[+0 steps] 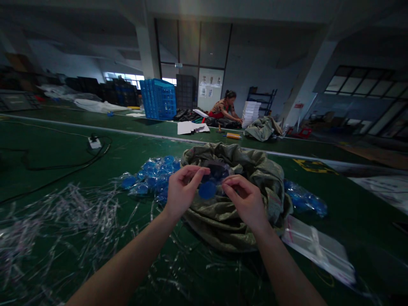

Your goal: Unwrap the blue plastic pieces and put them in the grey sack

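Observation:
Both hands are raised over a grey-green woven sack (219, 225) with its rim rolled down. My left hand (184, 187) is pinched on a clear plastic bag. My right hand (245, 197) pinches the bag's other side. A round blue piece (207, 190) shows between the hands, seemingly inside the clear film, whose outline is faint. Dark contents inside the sack are hard to make out. Left of the sack lies a pile of bagged blue pieces (154, 172), and more bagged blue pieces (306, 199) rest at its right.
Thin clear plastic strips (79, 212) litter the green table at left. A stack of clear bags (318, 246) lies at right. A power strip (94, 143) with cables is at back left. Beyond are a blue crate (158, 100) and a person (225, 108) beside white boxes (250, 113).

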`<state>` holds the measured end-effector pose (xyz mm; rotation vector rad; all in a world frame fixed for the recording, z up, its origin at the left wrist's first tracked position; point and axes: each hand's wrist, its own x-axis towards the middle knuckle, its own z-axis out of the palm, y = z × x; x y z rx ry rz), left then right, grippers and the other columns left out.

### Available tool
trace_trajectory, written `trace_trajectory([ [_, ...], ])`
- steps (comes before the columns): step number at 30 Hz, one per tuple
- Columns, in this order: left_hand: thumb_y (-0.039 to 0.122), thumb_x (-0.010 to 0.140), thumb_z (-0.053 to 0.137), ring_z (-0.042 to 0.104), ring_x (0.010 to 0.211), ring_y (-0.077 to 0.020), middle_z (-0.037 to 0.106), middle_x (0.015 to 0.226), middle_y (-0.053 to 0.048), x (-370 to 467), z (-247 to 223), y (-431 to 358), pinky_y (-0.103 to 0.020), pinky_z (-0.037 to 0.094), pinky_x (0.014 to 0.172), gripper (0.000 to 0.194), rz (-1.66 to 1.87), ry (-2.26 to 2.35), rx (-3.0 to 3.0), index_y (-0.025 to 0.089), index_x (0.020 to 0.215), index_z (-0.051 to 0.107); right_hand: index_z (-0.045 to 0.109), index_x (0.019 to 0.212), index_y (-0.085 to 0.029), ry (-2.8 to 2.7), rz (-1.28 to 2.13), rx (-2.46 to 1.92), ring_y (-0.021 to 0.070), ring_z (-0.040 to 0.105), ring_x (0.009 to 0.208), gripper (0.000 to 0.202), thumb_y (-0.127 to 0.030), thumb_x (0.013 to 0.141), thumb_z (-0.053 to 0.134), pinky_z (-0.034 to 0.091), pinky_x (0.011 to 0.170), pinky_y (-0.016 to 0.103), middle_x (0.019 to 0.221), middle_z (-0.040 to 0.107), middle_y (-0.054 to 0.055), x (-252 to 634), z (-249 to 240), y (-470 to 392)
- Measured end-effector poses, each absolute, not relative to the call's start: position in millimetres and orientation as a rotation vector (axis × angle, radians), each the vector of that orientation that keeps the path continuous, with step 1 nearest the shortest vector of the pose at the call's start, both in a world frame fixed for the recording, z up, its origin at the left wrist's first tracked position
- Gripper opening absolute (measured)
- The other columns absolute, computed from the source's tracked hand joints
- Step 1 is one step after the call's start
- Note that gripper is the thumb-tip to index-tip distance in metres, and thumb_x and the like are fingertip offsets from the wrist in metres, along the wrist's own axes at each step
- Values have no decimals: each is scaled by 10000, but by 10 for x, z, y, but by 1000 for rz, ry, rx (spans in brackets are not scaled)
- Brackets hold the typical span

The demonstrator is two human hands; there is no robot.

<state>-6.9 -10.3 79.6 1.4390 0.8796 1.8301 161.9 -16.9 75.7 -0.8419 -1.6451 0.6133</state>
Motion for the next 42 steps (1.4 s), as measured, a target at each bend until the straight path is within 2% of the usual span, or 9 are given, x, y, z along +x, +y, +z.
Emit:
trace_trajectory([
  [11,305,850,592,693,793,-187,728,844,-65,-42,724,-82,-314,535,752,140,1910,841,1427,166,856,580,646,757,-209,-1714,553,-857,176,611,841,91,-242,835,614,471,762,310,850,655,29,1644,780,-157],
  [17,280,855,586,663,878,-182,721,927,-69,-83,742,-101,-308,495,826,152,1806,966,1769,175,896,688,690,836,-235,-1799,412,-792,189,593,996,55,-211,816,644,464,895,350,1044,626,48,1650,806,-208],
  [24,297,855,592,674,880,-184,725,916,-85,-45,711,-50,-302,503,816,148,1826,886,1585,154,851,629,693,789,-229,-1794,404,-849,177,608,897,49,-233,811,650,476,835,329,925,637,35,1679,851,-212],
  [26,315,857,587,686,846,-188,726,874,-81,-36,706,-52,-306,524,778,159,1821,847,1517,156,848,595,675,772,-217,-1759,431,-872,179,607,893,61,-243,815,641,467,830,326,910,646,34,1673,833,-194],
  [31,367,834,601,694,671,-179,723,813,-70,-35,733,-74,-266,542,570,207,1850,896,1355,167,827,549,620,740,-207,-1597,695,-969,189,613,857,103,-272,817,600,459,777,323,885,675,25,1641,722,-110],
  [34,365,810,627,693,639,-178,727,802,-72,-32,759,-84,-255,539,537,213,1865,989,1306,164,800,557,621,733,-203,-1546,806,-979,195,618,839,126,-307,802,602,464,759,319,861,685,26,1601,678,-82],
  [38,364,797,638,696,623,-185,733,802,-76,-25,769,-83,-254,538,521,219,1835,1022,1294,162,796,555,648,802,-196,-1444,786,-997,189,621,773,196,-391,788,632,475,727,314,795,685,26,1535,659,-95],
  [42,359,803,625,696,616,-185,734,801,-75,-35,762,-61,-252,534,506,208,1808,1028,1279,165,799,552,652,780,-194,-1327,764,-990,174,622,727,210,-404,771,659,482,707,302,747,682,14,1492,646,-110],
])
